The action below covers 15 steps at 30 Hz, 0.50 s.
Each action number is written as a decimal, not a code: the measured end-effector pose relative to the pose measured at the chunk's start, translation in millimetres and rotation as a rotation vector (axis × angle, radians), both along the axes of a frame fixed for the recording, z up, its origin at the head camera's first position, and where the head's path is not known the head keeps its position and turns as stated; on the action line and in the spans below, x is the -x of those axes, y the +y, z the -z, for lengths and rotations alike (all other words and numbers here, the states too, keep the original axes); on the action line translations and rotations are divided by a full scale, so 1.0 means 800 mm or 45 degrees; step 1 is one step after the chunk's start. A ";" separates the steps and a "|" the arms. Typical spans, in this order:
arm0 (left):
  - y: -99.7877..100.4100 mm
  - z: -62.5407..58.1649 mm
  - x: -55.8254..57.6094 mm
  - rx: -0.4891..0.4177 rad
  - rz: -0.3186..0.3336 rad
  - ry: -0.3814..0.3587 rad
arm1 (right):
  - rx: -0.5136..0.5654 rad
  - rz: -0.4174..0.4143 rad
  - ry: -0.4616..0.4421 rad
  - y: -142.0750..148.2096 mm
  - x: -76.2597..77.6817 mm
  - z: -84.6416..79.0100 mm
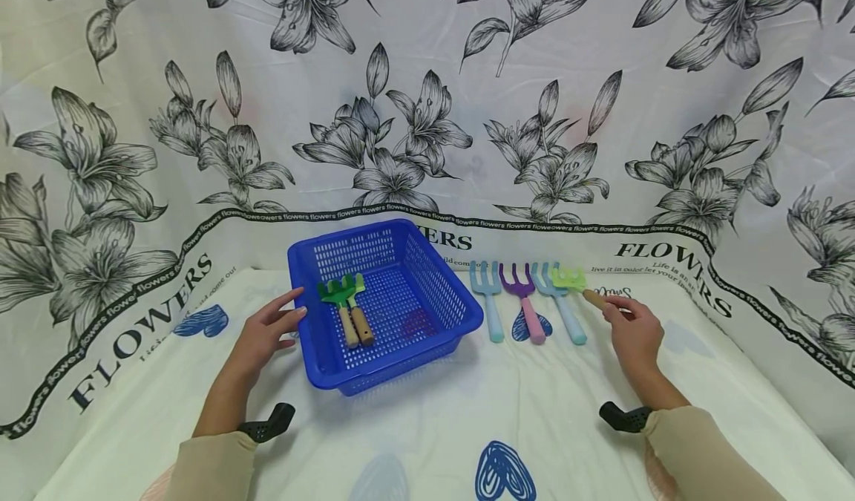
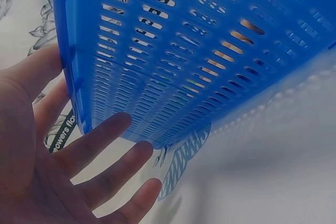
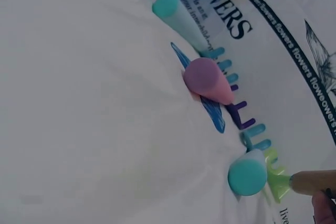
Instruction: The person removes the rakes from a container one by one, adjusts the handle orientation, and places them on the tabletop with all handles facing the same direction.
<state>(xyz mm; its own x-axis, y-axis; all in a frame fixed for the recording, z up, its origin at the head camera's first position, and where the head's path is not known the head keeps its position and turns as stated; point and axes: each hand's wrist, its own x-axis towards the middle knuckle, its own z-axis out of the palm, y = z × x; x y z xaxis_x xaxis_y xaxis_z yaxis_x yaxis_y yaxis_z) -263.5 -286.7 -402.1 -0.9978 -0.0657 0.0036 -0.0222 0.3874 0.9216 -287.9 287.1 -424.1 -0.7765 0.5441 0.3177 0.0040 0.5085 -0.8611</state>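
My left hand is at the left side of a blue plastic basket, fingertips right at its rim. In the left wrist view, that hand's fingers are spread and nearly straight beside the slotted basket wall. Two small garden forks lie inside the basket, one dark green and one light green, both with wooden handles. My right hand pinches the wooden handle of a lime-green garden fork. Its tines overlap the rightmost of the forks lying in a row.
Right of the basket, a blue fork, a purple fork with pink handle and another blue fork lie side by side on the white cloth. A flower-printed curtain rises behind.
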 end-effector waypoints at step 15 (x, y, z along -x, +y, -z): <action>0.001 0.000 0.000 0.003 -0.004 0.005 | 0.045 0.050 -0.086 0.020 0.009 0.009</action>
